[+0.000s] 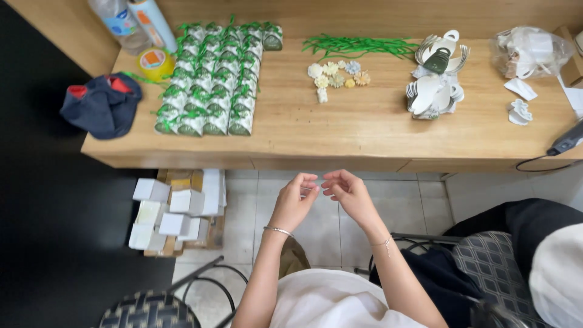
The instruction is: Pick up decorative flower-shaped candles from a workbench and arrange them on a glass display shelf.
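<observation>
Both hands are raised together in front of the person, below the near edge of the wooden table (364,143) and over the tiled floor. The left hand (296,200) and the right hand (347,191) have their fingertips almost meeting, fingers curled in as if pinching something very fine between them; whatever it is, it is too small to make out, so I cannot tell whether either hand really grips anything.

On the table, far and to the left, stands a dense block of small favour boxes tied with green ribbon (215,79), lined up in rows. Those look finished, and there are a great many of them. Toward the middle lies a loose bundle of green ribbon strips (358,45), and just near it a small cluster of little paper flowers (337,76) in cream and pale colours. To the right sit stacks of flat white cut-out blanks (434,85), not yet folded, with a clear bag of more white pieces (531,51) beyond them. So by my judgement a good share is done, with ribbon, flowers and blanks left to use up.

Under the table on the left a heap of white cartons (176,212) rests on the floor.
</observation>
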